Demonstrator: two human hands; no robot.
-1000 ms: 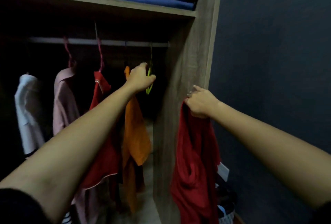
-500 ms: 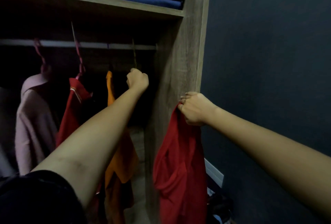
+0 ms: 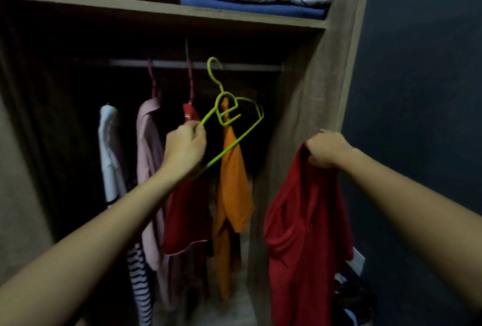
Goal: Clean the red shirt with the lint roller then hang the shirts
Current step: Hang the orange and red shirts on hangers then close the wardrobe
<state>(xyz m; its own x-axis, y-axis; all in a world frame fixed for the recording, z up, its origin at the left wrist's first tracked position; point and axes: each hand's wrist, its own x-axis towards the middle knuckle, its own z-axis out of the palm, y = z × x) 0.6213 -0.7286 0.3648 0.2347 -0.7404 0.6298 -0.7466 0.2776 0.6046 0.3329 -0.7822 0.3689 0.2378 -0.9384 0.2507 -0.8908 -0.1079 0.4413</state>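
Head view: the left hand (image 3: pixel 186 147) was up at the metal wardrobe rail (image 3: pixel 234 65) a moment ago with its fist around the lime-green plastic hanger (image 3: pixel 236 141). Now the hanger is off the rail and tilted, its hook free in the air in front of the rail. So an empty hanger is fetched, and the hanging stage is starting, by my read. No lint roller is in view, so I cannot tell whether the cleaning is done.

Left hand: fingers curled tight, pinching one shoulder arm of the green hanger near its end; the lower bar runs down behind the wrist.

Right hand (image 3: pixel 327 149): a closed fist bunching the top edge of the loose red fabric shirt (image 3: pixel 305 234). It holds much the same spot as before, in front of the wooden wardrobe side panel (image 3: pixel 307 117).

The red shirt hangs limp from that fist, outside the wardrobe and well apart from the hanger. It is not yet on any hanger.

Already on the rail: a white garment (image 3: pixel 109 148), a pale pink shirt (image 3: pixel 148 156), another red garment (image 3: pixel 185 216) and an orange garment (image 3: pixel 232 185), which is right behind the green hanger.

Likely next: feed the hanger into the red shirt's neck opening. The neck is crumpled in the grip, so it needs opening first.
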